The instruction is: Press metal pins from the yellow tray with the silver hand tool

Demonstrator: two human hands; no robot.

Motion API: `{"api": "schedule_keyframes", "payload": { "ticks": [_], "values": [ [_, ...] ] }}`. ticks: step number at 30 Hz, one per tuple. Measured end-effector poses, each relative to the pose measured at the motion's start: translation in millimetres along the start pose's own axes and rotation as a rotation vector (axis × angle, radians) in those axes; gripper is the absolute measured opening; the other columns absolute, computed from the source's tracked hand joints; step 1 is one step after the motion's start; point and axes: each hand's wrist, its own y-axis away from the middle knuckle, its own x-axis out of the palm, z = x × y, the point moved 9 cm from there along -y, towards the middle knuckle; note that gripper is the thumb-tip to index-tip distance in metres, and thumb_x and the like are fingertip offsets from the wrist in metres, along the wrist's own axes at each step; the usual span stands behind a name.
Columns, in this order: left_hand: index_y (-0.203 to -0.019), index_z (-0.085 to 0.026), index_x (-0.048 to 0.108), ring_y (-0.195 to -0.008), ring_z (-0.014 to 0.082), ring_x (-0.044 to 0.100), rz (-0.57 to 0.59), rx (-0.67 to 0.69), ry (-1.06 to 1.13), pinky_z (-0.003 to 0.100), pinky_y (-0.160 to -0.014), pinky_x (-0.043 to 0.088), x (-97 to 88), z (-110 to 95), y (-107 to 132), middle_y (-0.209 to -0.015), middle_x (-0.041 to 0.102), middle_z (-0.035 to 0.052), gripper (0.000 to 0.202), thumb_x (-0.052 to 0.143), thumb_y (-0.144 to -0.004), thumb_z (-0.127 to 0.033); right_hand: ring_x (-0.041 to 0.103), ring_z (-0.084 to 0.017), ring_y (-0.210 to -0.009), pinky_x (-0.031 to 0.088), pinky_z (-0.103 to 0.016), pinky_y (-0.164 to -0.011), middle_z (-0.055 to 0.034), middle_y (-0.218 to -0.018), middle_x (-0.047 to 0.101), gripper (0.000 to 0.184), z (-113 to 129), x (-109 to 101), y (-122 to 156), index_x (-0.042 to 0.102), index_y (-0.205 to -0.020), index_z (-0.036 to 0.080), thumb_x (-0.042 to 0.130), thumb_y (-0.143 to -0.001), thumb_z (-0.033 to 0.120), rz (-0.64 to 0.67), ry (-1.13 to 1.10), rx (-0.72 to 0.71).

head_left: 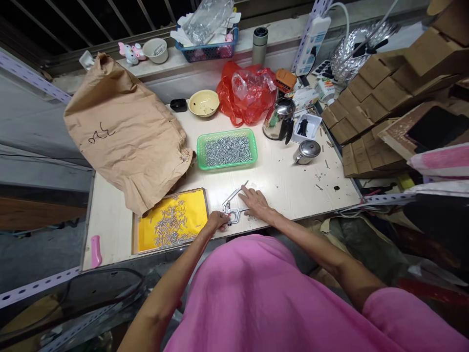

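Note:
On the near edge of the table is a silvery metal hand tool [234, 213] with two spread lever handles and a small red part at its head. My left hand [219, 221] is closed with its fingertips pinched at the tool's left end; any small piece between them is too small to make out. My right hand [257, 203] grips the tool's handles, fingers over the upper lever and thumb by the lower one. Left of my left hand, a yellow-lined tray [146, 230] holds many small metal pins. A green plastic basket [227, 167] full of similar metal pieces stands beyond the tool.
A large brown paper bag [124, 132] leans over the table's left side. Behind are a cream bowl [203, 103], a red plastic bag [244, 98], a kettle [278, 120] and a lidded metal cup [307, 152]. Cardboard boxes [381, 93] are stacked at right. A pink handle [95, 252] lies left.

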Motion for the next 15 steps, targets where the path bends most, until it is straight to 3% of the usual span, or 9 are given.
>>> {"api": "schedule_keyframes", "payload": {
  "ticks": [2,4,10,15],
  "values": [
    [-0.064,-0.014,0.058,-0.037,0.006,0.041,-0.002,-0.002,0.001,0.019,-0.046,0.042,-0.3,-1.0,1.6,-0.041,0.045,-0.0076,0.021,0.072,-0.074,-0.026,0.024,-0.039,-0.138,0.027,-0.054,-0.106,-0.0194,-0.154,0.025,0.097,-5.0,-4.3,-7.9,0.037,-0.143,0.017,0.085,-0.062,0.041,-0.004,0.019,-0.021],
    [-0.063,-0.014,0.058,-0.038,0.0062,0.042,-0.005,-0.005,-0.006,0.019,-0.046,0.042,-0.5,-2.2,3.2,-0.041,0.046,-0.0072,0.023,0.073,-0.073,-0.028,0.018,-0.039,-0.14,0.017,-0.059,-0.11,-0.0199,-0.152,0.029,0.105,-7.4,-3.9,-14.9,0.034,-0.145,0.015,0.086,-0.058,0.044,0.02,0.039,-0.055],
    [-0.062,-0.014,0.057,-0.037,0.0061,0.042,-0.023,-0.022,0.013,0.02,-0.046,0.041,-0.8,-2.5,7.0,-0.041,0.045,-0.0071,0.026,0.075,-0.071,-0.03,0.043,-0.035,-0.122,0.019,-0.058,-0.11,-0.0202,-0.132,0.052,0.096,-4.5,-4.1,-20.7,0.037,-0.142,0.009,0.081,-0.065,0.046,0.013,0.086,-0.1],
    [-0.065,-0.013,0.059,-0.039,0.007,0.042,-0.037,-0.039,0.055,0.021,-0.047,0.042,-0.6,0.1,12.0,-0.045,0.049,-0.0053,0.022,0.072,-0.074,-0.029,0.048,-0.032,-0.114,0.024,-0.054,-0.109,-0.0168,-0.123,0.057,0.076,0.1,-2.1,-16.2,0.048,-0.132,0.011,0.079,-0.07,0.043,0.013,0.11,-0.101]
  ]
}}
